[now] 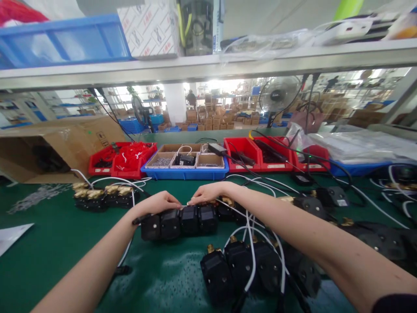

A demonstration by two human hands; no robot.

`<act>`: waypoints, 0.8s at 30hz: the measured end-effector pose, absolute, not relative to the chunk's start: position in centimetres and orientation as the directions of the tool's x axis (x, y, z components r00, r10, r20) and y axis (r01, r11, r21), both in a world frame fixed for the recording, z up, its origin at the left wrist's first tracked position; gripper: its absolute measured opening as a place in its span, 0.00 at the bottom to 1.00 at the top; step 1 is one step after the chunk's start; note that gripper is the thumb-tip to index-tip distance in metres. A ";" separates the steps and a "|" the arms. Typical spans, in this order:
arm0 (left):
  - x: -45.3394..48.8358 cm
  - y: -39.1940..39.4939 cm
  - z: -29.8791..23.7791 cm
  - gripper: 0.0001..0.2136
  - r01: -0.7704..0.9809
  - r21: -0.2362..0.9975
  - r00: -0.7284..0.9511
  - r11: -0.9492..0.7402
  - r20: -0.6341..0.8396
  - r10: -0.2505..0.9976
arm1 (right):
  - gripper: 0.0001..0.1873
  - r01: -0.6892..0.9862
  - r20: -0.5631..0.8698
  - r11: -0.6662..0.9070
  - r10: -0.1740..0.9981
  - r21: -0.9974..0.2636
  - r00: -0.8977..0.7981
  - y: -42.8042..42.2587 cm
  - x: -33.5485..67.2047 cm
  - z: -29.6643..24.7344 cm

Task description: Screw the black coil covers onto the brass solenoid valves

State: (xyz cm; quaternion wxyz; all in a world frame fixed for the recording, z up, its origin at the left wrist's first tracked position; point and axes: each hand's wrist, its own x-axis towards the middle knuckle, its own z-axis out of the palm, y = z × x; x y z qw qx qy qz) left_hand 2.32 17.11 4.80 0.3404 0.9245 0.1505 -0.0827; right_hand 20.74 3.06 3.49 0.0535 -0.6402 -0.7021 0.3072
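A row of black valve blocks (178, 223) lies on the green bench mat (58, 234). My left hand (159, 202) rests on top of the row's left part with its fingers pinched together. My right hand (208, 193) is just to its right, fingers also pinched, fingertips almost meeting those of the left over a thin pale piece (184, 205) that I cannot make out. White cables (250, 243) run under my right forearm. A second group of black blocks with brass fittings (257, 265) sits nearer to me.
More brass-topped blocks (104, 195) stand at the left. Red bins (124, 158), a blue tray with cardboard compartments (185, 163) and further red bins (260, 156) line the back. An open cardboard box (48, 148) lies far left, and a shelf (208, 67) hangs overhead.
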 end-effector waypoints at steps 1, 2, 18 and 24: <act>2.7 17.5 4.5 0.16 0.341 0.593 0.939 -0.730 -0.259 0.228 | 0.25 0.879 -0.297 -0.011 0.943 -0.478 -0.150 3.4 20.7 3.3; 3.1 17.9 4.4 0.15 0.345 0.579 0.938 -0.739 -0.248 0.243 | 0.22 0.894 -0.268 -0.016 0.956 -0.448 -0.117 3.6 20.6 3.3; -2.9 9.7 4.3 0.32 0.184 0.135 0.956 -0.974 0.206 0.209 | 0.39 0.997 -0.038 0.017 0.999 -0.073 -0.020 -7.7 19.7 9.6; 1.0 4.8 3.6 0.31 0.123 0.019 0.948 -0.992 0.293 0.123 | 0.34 0.992 -0.051 -0.117 0.992 -0.055 0.114 -10.6 21.0 8.3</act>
